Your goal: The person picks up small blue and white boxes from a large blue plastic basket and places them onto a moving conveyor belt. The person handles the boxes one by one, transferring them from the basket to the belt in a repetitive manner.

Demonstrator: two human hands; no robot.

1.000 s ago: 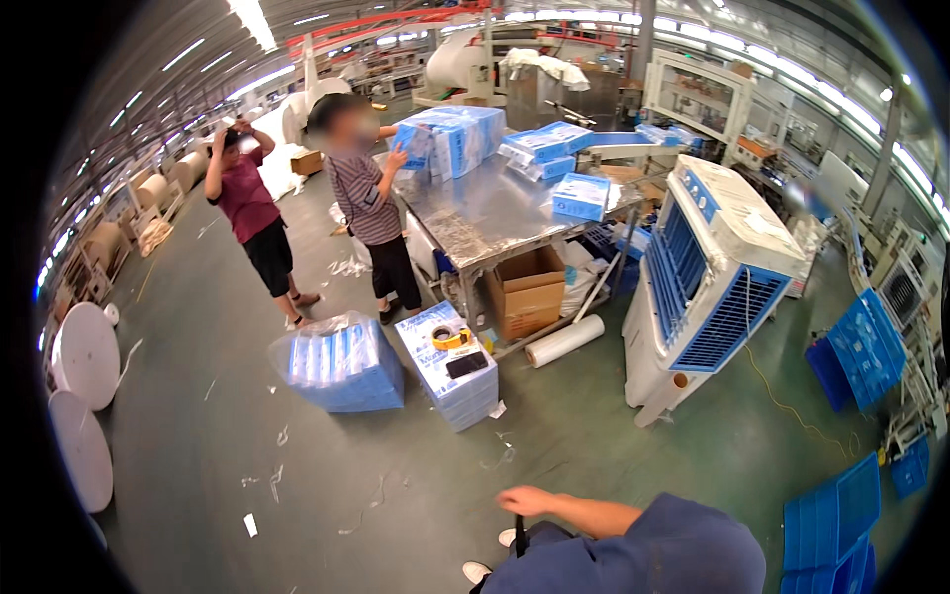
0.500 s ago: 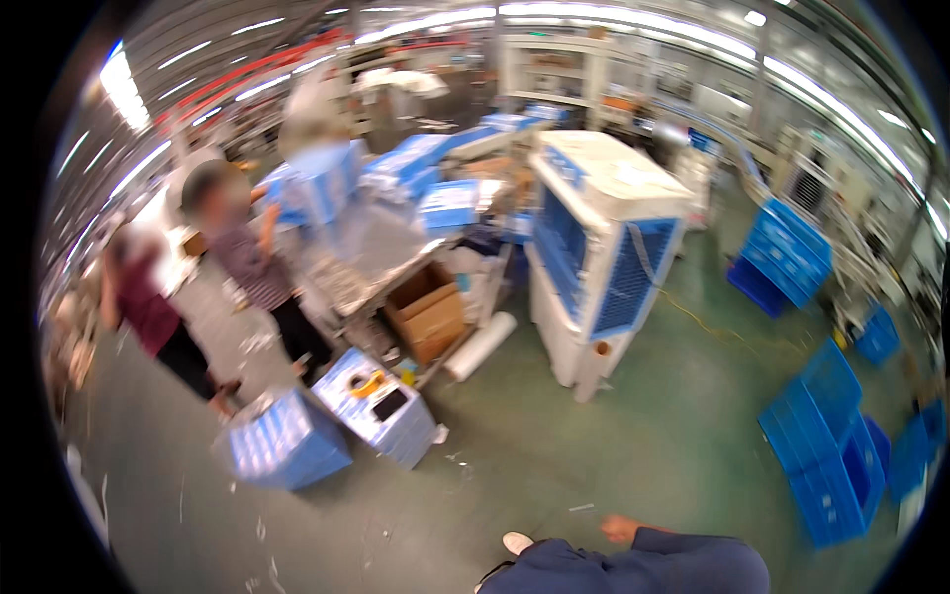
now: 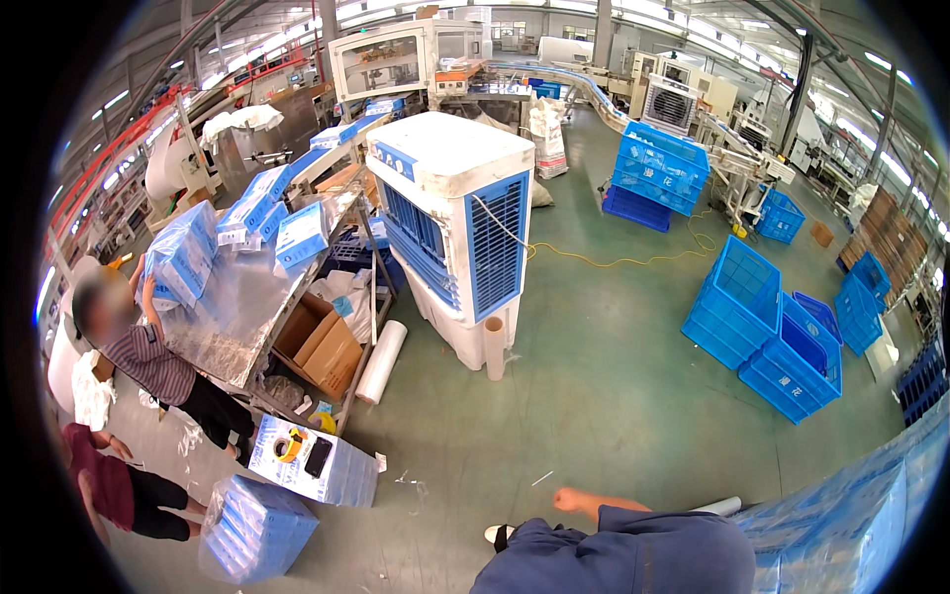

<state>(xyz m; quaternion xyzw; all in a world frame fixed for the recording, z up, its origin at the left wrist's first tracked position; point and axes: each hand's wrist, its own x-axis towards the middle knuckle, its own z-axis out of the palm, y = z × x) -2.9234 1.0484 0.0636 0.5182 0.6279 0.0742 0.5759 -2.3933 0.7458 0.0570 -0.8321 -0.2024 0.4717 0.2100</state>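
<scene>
My right hand (image 3: 571,499) reaches out low in front of my dark blue clothing, its forearm coming from the right. Its fingers are curled in, and I see nothing in them. It hangs over the green floor, touching no object. My left hand is out of the picture. Behind my right sleeve, the end of a pale roll (image 3: 720,507) shows beside a stack of wrapped blue-and-white packs (image 3: 841,530). Ahead stands a tall white air cooler (image 3: 450,148) with blue grilles.
Blue crates (image 3: 732,297) stand to the right, and a yellow cable (image 3: 614,263) crosses the floor. At left are a metal table (image 3: 233,327), a carton holding tape and a phone (image 3: 336,475), a wrapped bundle (image 3: 259,530), a white roll (image 3: 382,361) and two people (image 3: 158,361).
My view has swung to the right, so the cooler and the people sit further left. The wrapped packs at lower right have come into sight. My right hand remains curled.
</scene>
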